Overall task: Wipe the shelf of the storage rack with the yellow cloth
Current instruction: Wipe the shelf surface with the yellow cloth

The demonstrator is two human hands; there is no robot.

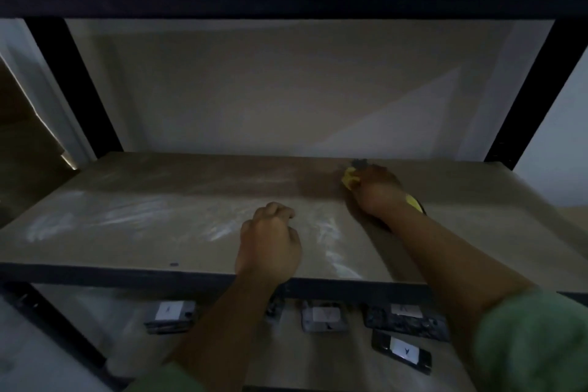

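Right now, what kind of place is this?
Likely a storeroom or utility corner, dimly lit: a dark metal rack with a dusty shelf against a plain wall, and labelled devices stored on the shelf below.

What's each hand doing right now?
Left hand: fingers curled, holding nothing, resting on the shelf.
Right hand: gripping the yellow cloth, pressed on the shelf near the back.
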